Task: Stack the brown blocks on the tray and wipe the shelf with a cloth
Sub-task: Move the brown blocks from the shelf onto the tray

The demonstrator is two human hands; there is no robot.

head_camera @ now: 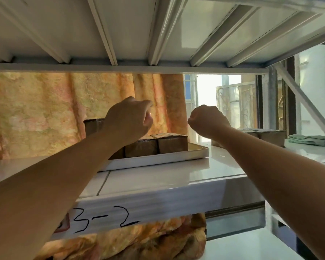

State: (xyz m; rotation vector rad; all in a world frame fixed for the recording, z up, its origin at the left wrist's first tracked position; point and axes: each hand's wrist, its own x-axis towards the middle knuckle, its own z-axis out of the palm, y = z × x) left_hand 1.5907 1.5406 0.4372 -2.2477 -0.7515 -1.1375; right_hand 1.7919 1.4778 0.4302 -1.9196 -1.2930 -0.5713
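— Where are the brown blocks (141,148)?
— I see them in a row on the white tray (158,159), which lies toward the back edge of the shelf (158,177). One more block (93,126) stands higher at the left end of the tray. Perhaps it sits on others, but my left arm hides its base.
— And the hands?
— Both hover above the tray, apart from the blocks. My left hand (128,121) is curled and my right hand (208,121) is a tight fist; both hold nothing.
— The cloth (311,140)?
— Folded, green, far toward the right end of the shelf, beside a brown box (266,136).
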